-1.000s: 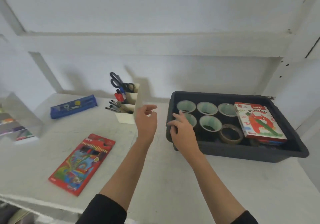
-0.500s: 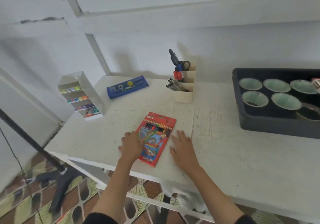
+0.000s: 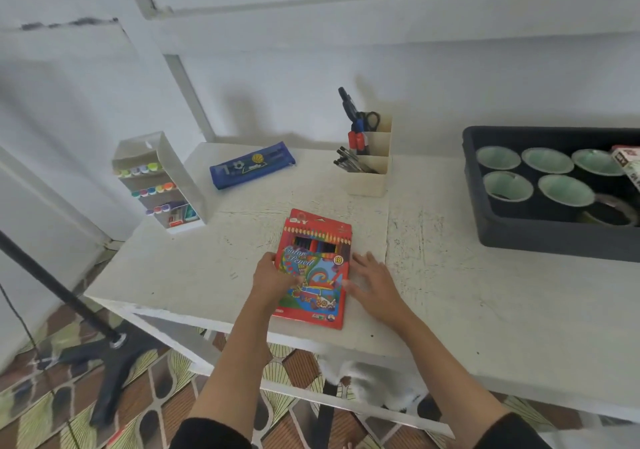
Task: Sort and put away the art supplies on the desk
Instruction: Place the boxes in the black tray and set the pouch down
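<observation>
A red colour pencil box [image 3: 320, 268] lies flat on the white desk [image 3: 485, 296], close to the front edge. My left hand [image 3: 273, 278] grips its left edge, fingers curled over the printed front. My right hand [image 3: 375, 282] lies flat on the desk with straight fingers touching the box's right edge. A blue pencil case [image 3: 252, 164] lies at the back of the desk. To the right, a black bin [image 3: 536, 237] holds several tape rolls [image 3: 564, 188] and a pastel box [image 3: 630, 164], cut off by the frame edge.
A cream pen holder [image 3: 370, 174] with pens and scissors stands behind the pencil box. A white marker rack [image 3: 162, 185] sits at the desk's left corner. A black tripod foot [image 3: 107, 355] stands on the patterned floor to the left, below the desk.
Both hands left the black bin and came down to the pencil box near the front edge. The view swung left and down. The box has turned more upright between my hands.
</observation>
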The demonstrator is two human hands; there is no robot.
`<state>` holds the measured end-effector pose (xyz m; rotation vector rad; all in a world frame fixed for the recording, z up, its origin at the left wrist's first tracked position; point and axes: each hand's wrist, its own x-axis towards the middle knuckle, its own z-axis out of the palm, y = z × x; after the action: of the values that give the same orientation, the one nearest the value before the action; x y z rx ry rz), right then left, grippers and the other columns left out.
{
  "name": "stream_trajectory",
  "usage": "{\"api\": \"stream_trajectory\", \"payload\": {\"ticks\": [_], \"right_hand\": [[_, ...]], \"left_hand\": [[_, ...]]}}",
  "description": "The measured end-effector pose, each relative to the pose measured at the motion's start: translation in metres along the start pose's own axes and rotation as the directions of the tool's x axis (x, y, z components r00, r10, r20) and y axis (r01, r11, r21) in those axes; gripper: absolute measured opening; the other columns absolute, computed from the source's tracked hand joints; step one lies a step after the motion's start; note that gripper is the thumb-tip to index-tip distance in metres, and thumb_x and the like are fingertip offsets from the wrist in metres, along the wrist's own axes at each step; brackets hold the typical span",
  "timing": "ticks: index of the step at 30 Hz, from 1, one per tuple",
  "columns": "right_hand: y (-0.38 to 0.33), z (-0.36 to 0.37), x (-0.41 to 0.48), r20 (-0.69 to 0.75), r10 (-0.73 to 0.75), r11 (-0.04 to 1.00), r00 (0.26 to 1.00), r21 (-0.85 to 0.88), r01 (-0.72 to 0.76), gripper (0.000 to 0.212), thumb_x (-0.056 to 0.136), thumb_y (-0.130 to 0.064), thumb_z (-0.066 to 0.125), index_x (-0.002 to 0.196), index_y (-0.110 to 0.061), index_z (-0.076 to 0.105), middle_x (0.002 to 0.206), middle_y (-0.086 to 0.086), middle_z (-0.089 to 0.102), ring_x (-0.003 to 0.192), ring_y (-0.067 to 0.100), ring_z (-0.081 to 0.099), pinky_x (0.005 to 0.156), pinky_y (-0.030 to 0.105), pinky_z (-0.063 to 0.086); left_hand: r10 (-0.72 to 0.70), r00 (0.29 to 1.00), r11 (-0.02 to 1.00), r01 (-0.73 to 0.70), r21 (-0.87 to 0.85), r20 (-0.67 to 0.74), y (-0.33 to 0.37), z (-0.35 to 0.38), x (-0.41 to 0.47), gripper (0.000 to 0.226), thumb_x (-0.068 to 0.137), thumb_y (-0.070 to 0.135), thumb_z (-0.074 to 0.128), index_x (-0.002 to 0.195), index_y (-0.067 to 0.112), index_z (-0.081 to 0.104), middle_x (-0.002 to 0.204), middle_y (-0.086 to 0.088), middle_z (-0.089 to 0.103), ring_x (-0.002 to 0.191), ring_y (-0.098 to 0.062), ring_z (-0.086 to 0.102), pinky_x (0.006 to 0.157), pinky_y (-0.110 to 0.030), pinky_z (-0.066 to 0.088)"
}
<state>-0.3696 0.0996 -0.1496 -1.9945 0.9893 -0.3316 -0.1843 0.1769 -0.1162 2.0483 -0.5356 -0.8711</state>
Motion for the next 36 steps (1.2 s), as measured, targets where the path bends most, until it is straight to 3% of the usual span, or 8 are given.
{"api": "stream_trajectory", "payload": {"ticks": [2, 4, 8, 17, 20, 27, 31, 36], "right_hand": [[-0.009, -0.013, -0.006, -0.011, 0.072, 0.921, 0.997, 0.384, -0.062, 0.041, 0.092, -0.028, 0.058, 0.131, -0.025, 0.045, 0.128, -0.012, 0.052, 0.13, 0.009, 0.042, 0.103, 0.03, 0.038], [-0.012, -0.025, -0.008, -0.091, 0.122, 0.864, 0.988, 0.499, -0.06, 0.034, 0.091, -0.022, 0.06, 0.121, -0.03, 0.047, 0.099, -0.01, 0.067, 0.098, 0.004, 0.064, 0.084, 0.028, 0.054], [-0.012, -0.06, -0.003, -0.214, 0.151, 0.834, 0.965, 0.552, -0.008, 0.027, 0.091, -0.015, 0.06, 0.115, -0.022, 0.05, 0.085, -0.008, 0.07, 0.08, 0.001, 0.069, 0.058, 0.016, 0.054], [0.021, -0.22, -0.025, -0.477, 0.208, 0.832, 0.854, 0.546, 0.102, 0.026, 0.092, -0.013, 0.058, 0.116, -0.02, 0.051, 0.092, -0.008, 0.067, 0.083, 0.005, 0.068, 0.057, 0.019, 0.055], [0.054, -0.287, -0.04, -0.574, 0.278, 0.844, 0.77, 0.529, 0.09, 0.029, 0.091, -0.014, 0.058, 0.119, -0.02, 0.051, 0.094, -0.011, 0.064, 0.083, 0.005, 0.065, 0.059, 0.021, 0.055], [0.155, -0.422, -0.068, -0.719, 0.381, 0.921, 0.581, 0.348, -0.174, 0.037, 0.095, -0.017, 0.053, 0.132, -0.013, 0.049, 0.12, 0.011, 0.062, 0.093, 0.022, 0.064, 0.067, 0.029, 0.053], [0.195, -0.456, -0.076, -0.728, 0.37, 0.902, 0.577, 0.133, -0.41, 0.037, 0.097, -0.018, 0.049, 0.132, -0.006, 0.048, 0.124, 0.015, 0.059, 0.101, 0.028, 0.063, 0.076, 0.032, 0.049], [0.222, -0.458, -0.078, -0.643, 0.348, 0.85, 0.682, -0.091, -0.519, 0.034, 0.092, -0.013, 0.057, 0.125, -0.004, 0.057, 0.129, 0.016, 0.052, 0.109, 0.027, 0.057, 0.078, 0.026, 0.045]], "left_hand": [[0.019, 0.998, 0.991, -0.01, -0.135, 0.066, 0.012, 0.001, -0.008, 0.049, 0.071, -0.009, 0.076, 0.109, 0.006, 0.05, 0.099, -0.014, 0.065, 0.085, -0.026, 0.065, 0.07, -0.037, 0.056], [0.043, 0.993, 0.976, -0.018, -0.215, 0.113, 0.026, 0.003, -0.014, 0.051, 0.071, -0.01, 0.075, 0.112, 0.008, 0.051, 0.097, -0.011, 0.067, 0.089, -0.029, 0.067, 0.073, -0.041, 0.057], [0.112, 0.978, 0.952, -0.055, -0.301, 0.177, 0.06, 0.022, -0.027, 0.05, 0.073, -0.007, 0.075, 0.112, 0.013, 0.052, 0.101, -0.008, 0.068, 0.087, -0.027, 0.069, 0.075, -0.046, 0.058], [0.32, 0.854, 0.873, -0.097, -0.478, 0.411, 0.166, 0.136, -0.056, 0.028, 0.09, 0.002, 0.06, 0.112, 0.017, 0.054, 0.1, -0.003, 0.072, 0.088, -0.021, 0.071, 0.072, -0.037, 0.059], [0.369, 0.77, 0.893, -0.139, -0.428, 0.52, 0.199, 0.2, -0.069, 0.038, 0.091, 0.003, 0.058, 0.124, 0.017, 0.048, 0.115, -0.006, 0.064, 0.1, -0.022, 0.067, 0.085, -0.042, 0.056], [0.273, 0.645, 0.962, -0.183, -0.202, 0.714, 0.255, 0.365, -0.091, 0.032, 0.091, 0.0, 0.057, 0.117, 0.014, 0.043, 0.112, -0.006, 0.06, 0.101, -0.016, 0.063, 0.082, -0.029, 0.056], [0.203, 0.661, 0.97, -0.236, -0.057, 0.722, 0.264, 0.44, -0.1, 0.029, 0.09, 0.0, 0.059, 0.115, 0.009, 0.047, 0.123, -0.013, 0.059, 0.112, -0.024, 0.059, 0.093, -0.037, 0.052], [0.177, 0.681, 0.97, -0.242, -0.01, 0.71, 0.263, 0.486, -0.103, 0.028, 0.09, 0.007, 0.062, 0.114, 0.012, 0.048, 0.122, -0.01, 0.059, 0.111, -0.022, 0.059, 0.097, -0.038, 0.049]]}}
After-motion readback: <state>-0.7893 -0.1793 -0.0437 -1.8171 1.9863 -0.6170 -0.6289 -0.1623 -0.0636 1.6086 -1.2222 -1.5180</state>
